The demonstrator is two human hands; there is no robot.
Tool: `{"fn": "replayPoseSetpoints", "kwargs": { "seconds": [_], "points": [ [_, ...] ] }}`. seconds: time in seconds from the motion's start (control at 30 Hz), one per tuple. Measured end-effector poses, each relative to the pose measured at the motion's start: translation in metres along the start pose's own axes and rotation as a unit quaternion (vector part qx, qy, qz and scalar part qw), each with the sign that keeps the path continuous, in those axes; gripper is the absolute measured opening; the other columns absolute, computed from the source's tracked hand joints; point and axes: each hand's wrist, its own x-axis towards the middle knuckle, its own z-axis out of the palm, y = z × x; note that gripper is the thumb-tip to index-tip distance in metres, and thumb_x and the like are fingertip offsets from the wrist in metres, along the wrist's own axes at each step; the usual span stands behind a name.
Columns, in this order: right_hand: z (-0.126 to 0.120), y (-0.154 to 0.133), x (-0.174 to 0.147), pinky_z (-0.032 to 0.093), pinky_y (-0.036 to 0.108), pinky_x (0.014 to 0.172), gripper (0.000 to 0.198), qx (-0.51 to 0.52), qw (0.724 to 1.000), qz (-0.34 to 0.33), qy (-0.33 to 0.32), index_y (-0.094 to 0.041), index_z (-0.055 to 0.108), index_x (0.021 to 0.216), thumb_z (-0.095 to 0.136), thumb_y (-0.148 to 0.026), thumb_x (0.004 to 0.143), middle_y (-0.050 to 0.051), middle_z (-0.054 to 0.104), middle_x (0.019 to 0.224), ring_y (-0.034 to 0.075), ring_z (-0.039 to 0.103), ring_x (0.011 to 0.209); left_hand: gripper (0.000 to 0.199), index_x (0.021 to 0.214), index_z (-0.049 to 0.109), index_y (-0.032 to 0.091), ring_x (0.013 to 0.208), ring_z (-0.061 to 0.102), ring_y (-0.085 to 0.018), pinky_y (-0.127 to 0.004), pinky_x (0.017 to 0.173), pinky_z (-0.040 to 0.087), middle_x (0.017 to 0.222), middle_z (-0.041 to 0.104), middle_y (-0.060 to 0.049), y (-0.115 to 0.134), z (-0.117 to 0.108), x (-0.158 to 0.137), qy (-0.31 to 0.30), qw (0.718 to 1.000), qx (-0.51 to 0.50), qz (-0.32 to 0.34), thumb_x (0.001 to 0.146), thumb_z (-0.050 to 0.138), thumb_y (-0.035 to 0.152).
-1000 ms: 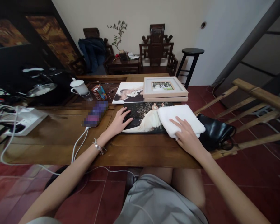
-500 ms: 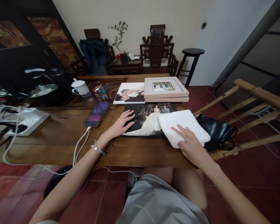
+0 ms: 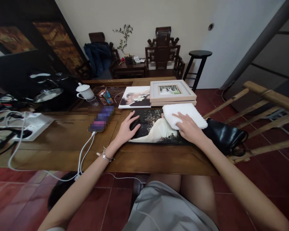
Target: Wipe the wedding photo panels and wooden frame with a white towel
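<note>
Left: phone (image 3: 102, 118), charging cables (image 3: 80, 154) hanging over the table (image 3: 139, 157) edge; the left forearm could snag them and drag the phone. Left hand (image 3: 128, 129) rests palm down on the left edge of the dark photo panel (image 3: 146, 120), fingers spread, gripping nothing. Panel lies flat near the table's front edge; too light a hold there could let it skid under the cloth's push. Right hand (image 3: 188, 126) is flat on the folded white cloth (image 3: 194, 112), fingers extended, not clenched. Uneven pressure could bunch the cloth; grit under it could scratch the print. A push too far back could knock the stacked frames (image 3: 170, 89); too far right, the black bag (image 3: 225, 136).

Versus half a second ago: left hand keeps its place on the panel; right hand and cloth are farther back, now covering the pictured couple's upper part, with the panel's lower right exposed.
</note>
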Motion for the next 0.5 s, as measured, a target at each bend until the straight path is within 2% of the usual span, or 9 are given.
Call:
{"fn": "replayPoseSetpoints", "kwargs": {
  "seconds": [0.1, 0.23, 0.4, 0.5],
  "points": [
    [0.004, 0.004, 0.011, 0.034, 0.063, 0.105, 0.036, -0.012, 1.0, 0.007, -0.012, -0.014, 0.067, 0.089, 0.048, 0.005, 0.065, 0.017, 0.049, 0.143, 0.037, 0.037, 0.136, 0.044, 0.127, 0.058, 0.018, 0.137, 0.039, -0.027, -0.047, 0.113, 0.032, 0.149, 0.042, -0.013, -0.001, 0.001, 0.0, -0.017, 1.0, -0.017, 0.002, 0.091, 0.051, 0.041],
    [0.002, -0.006, -0.005, 0.034, 0.062, 0.106, 0.035, -0.002, 1.0, -0.012, -0.005, -0.013, 0.068, 0.084, 0.047, 0.007, 0.066, 0.017, 0.05, 0.142, 0.037, 0.037, 0.136, 0.049, 0.136, 0.05, 0.017, 0.143, 0.028, -0.026, -0.05, 0.116, 0.025, 0.152, 0.036, -0.013, -0.006, 0.006, -0.001, -0.048, 0.998, -0.025, 0.016, 0.094, 0.045, 0.041],
    [-0.012, -0.053, -0.056, 0.034, 0.063, 0.106, 0.03, -0.004, 0.999, -0.043, 0.016, -0.014, 0.067, 0.071, 0.048, 0.008, 0.063, 0.016, 0.049, 0.143, 0.04, 0.035, 0.136, 0.053, 0.139, 0.046, 0.016, 0.143, 0.029, -0.025, -0.049, 0.116, 0.023, 0.151, 0.038, -0.014, -0.013, 0.01, 0.0, -0.059, 0.998, -0.012, 0.0, 0.093, 0.045, 0.042],
    [-0.021, -0.075, -0.075, 0.034, 0.063, 0.106, 0.027, 0.015, 0.998, -0.058, 0.01, -0.017, 0.066, 0.066, 0.051, 0.005, 0.062, 0.012, 0.049, 0.144, 0.039, 0.035, 0.137, 0.053, 0.14, 0.045, 0.017, 0.143, 0.029, -0.026, -0.051, 0.116, 0.023, 0.151, 0.038, -0.013, -0.016, 0.012, 0.001, -0.064, 0.998, -0.006, -0.004, 0.094, 0.044, 0.042]
  ]
}}
